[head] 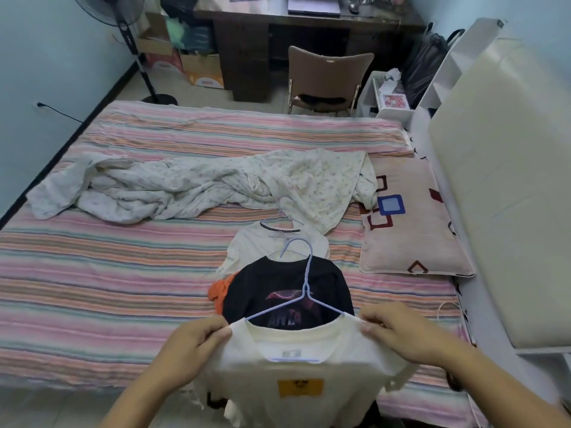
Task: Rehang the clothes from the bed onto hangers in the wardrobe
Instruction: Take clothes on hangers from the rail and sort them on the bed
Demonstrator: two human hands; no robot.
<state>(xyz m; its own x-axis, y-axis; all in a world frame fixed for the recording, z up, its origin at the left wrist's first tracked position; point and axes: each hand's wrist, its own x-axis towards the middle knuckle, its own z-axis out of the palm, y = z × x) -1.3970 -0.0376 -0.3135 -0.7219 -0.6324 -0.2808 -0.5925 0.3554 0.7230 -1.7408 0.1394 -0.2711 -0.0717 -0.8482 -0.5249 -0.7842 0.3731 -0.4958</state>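
Observation:
A cream T-shirt (pixel 296 375) with a yellow patch hangs on a pale blue wire hanger (pixel 306 291) over the bed's near edge. My left hand (pixel 194 341) pinches its left shoulder and my right hand (pixel 398 329) pinches its right shoulder. The hanger's hook points away from me. Behind it on the bed lie a black printed T-shirt (pixel 278 285) on a hanger, an orange garment (pixel 220 290) partly hidden under it, and a white T-shirt (pixel 262 245) with a dark collar trim. The wardrobe is out of view.
A crumpled floral blanket (pixel 185 186) lies across the striped bed sheet (pixel 108 273). A patterned pillow (pixel 411 227) sits by the white headboard (pixel 500 180). Beyond the bed stand a brown chair (pixel 327 75), a dark desk (pixel 278 20), a fan (pixel 129 41) and boxes.

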